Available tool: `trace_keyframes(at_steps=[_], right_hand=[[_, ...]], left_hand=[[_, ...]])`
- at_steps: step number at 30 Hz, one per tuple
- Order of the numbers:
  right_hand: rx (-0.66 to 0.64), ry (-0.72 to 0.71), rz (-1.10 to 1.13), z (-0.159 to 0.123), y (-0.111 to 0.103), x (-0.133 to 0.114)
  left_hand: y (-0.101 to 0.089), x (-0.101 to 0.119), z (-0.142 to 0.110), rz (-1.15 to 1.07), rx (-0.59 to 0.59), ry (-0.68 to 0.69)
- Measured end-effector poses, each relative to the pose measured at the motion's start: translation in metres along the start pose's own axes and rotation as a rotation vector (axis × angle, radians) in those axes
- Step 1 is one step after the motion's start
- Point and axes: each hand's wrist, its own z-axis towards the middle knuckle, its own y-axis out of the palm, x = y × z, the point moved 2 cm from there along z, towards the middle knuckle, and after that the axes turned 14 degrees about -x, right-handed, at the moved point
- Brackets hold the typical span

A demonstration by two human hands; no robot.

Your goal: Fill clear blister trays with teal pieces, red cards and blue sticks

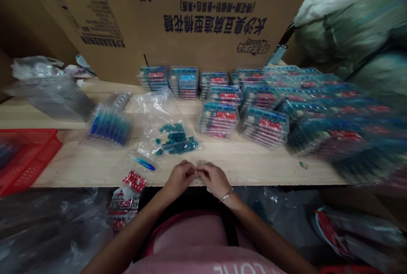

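At the table's front edge, my left hand [182, 177] and my right hand [215, 178] meet, fingertips pinched together. Something tiny may be between them, too small to make out. Just beyond lies a clear plastic bag [148, 113] with teal pieces [178, 139] on it. Left of my left hand is a blue pen-like item [145, 163], and a red packet with white spots [135, 181] sits at the edge. Farther back rests a clear tray with a row of blue pen-like items [110, 125].
Stacks of clear packs [218, 119] with red cards fill the table's back and right. A big cardboard box [203, 32] stands behind. At left are a red basket [41, 155] and a stack of clear trays [60, 96]. Large bags [349, 32] pile up at right.
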Motion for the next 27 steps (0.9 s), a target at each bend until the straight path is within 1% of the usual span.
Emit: trace_keyframes(at_steps=[3, 5, 9, 12, 13, 15, 17, 18, 20, 23, 25, 27], right_hand=[[-0.063, -0.019, -0.096, -0.002, -0.002, -0.006], [-0.085, -0.037, -0.097, -0.003, -0.003, -0.009], [-0.089, -0.092, 0.0, -0.003, -0.001, -0.01], [-0.089, -0.077, 0.181, -0.002, 0.0, -0.006], [-0.096, -0.071, 0.271, -0.002, 0.0, -0.004], [-0.122, -0.083, 0.442, -0.003, -0.003, -0.004], [-0.138, -0.115, 0.54, -0.005, -0.007, -0.006], [-0.129, -0.128, 0.555, -0.006, -0.01, -0.009], [-0.068, -0.152, 0.544, -0.01, -0.014, -0.017], [0.085, -0.228, 0.478, -0.014, -0.021, -0.032], [0.178, -0.284, 0.416, -0.017, -0.026, -0.04], [0.231, -0.323, 0.353, -0.02, -0.03, -0.046]], left_hand=[[0.008, -0.002, -0.012, 0.068, 0.086, -0.013], [0.011, -0.003, -0.017, 0.094, 0.115, -0.021], [0.013, -0.003, -0.02, 0.084, 0.129, 0.007], [0.011, -0.002, -0.02, 0.011, 0.149, 0.029], [0.01, -0.001, -0.019, -0.066, 0.151, 0.023], [0.01, 0.0, -0.019, -0.338, 0.121, -0.012], [0.01, 0.003, -0.02, -0.656, 0.088, -0.061], [0.009, 0.006, -0.021, -0.772, 0.092, -0.079], [0.006, 0.015, -0.024, -0.882, 0.15, -0.091], [-0.002, 0.032, -0.029, -0.925, 0.265, -0.071], [-0.007, 0.042, -0.032, -0.957, 0.294, -0.075], [-0.01, 0.048, -0.033, -0.983, 0.296, -0.087]])
